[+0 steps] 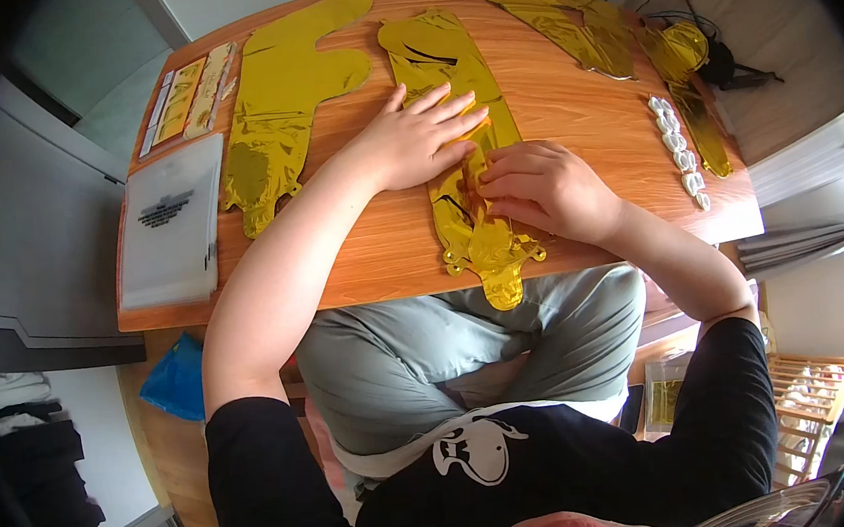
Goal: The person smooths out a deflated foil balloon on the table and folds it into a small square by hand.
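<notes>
Across the middle of the wooden table (371,258), we've got the left hand (423,141) palm down, fingers spread, on a long, crinkled, shiny gold foil piece (500,121), seemingly pinning it flat. Just beside it, to the right, the right hand (558,189) bends its fingers onto the same foil; whether they pinch a fold, I can't tell. That foil's near tab pokes over the near edge.

Out left, a flat gold foil shape with rounded lobes (277,100), laid out apart, presumably for working room. Far right, a slanting gold foil sheet (556,21); nearer, small white coiled bundles (678,146), lined up perhaps for easy reach.

Now the writing: near left, a translucent pale plastic pouch (175,255) carries dark print, too small to read; beyond it, a yellow-and-white printed packet (185,101), lettering illegible.
</notes>
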Tool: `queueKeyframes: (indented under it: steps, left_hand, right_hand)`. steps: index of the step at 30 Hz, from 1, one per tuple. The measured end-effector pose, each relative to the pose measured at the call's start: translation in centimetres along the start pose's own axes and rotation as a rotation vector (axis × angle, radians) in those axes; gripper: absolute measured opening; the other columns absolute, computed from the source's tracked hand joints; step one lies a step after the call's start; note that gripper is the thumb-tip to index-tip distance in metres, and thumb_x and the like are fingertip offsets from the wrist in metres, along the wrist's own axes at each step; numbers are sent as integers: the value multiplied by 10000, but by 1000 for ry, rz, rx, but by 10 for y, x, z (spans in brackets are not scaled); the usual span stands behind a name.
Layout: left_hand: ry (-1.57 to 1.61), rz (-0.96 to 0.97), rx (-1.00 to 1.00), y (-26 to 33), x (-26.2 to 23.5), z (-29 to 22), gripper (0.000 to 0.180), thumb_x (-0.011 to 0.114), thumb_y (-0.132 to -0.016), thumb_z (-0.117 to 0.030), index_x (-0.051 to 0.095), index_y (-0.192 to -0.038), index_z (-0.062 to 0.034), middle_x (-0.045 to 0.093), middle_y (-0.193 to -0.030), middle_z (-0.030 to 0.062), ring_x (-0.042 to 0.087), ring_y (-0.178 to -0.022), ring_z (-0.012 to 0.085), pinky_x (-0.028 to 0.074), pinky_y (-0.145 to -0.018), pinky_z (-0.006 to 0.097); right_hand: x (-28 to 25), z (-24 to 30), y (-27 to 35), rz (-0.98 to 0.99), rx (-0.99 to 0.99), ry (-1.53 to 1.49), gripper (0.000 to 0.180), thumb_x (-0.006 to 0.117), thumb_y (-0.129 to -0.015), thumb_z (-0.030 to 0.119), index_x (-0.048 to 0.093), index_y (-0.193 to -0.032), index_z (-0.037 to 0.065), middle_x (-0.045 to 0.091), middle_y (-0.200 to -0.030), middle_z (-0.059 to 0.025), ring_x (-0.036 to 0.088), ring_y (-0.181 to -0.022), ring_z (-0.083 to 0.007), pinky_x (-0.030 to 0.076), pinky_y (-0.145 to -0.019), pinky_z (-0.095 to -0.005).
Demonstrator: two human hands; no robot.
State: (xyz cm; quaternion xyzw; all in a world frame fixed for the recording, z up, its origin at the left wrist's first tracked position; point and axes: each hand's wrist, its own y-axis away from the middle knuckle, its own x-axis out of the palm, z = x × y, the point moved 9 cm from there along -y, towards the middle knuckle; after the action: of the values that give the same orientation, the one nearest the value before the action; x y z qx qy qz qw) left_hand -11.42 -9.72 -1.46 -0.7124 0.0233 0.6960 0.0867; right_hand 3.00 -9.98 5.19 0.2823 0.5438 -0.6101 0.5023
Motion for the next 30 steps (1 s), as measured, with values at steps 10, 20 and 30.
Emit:
queueKeyframes:
  steps: [10,20,30]
  left_hand:
    - [13,6,3,-1,-1,-1,808,345,-964,-787,296,-1622,-320,248,-1702,9,184,-1579,276,116,-1262,607]
    - [32,22,-13,1,-2,-2,851,401,-934,-805,296,-1623,-317,235,-1706,13,172,-1582,282,103,-1266,600]
    - [11,43,-36,1,-7,-4,789,507,-963,-683,266,-1631,-338,233,-1708,-6,165,-1584,262,98,-1271,584]
  right_hand:
    - [4,-12,2,47,98,-177,175,756,-859,152,725,-989,39,708,-1053,-103,671,-1003,-317,540,-888,-419]
    - [-2,-40,3,110,384,-13,586,906,-709,267,680,-1211,65,685,-1198,-157,609,-1189,-356,467,-1049,-433]
    - [5,-36,0,249,346,181,1165,949,-536,553,466,-1485,80,508,-1470,-152,374,-1440,-365,311,-1199,-490]
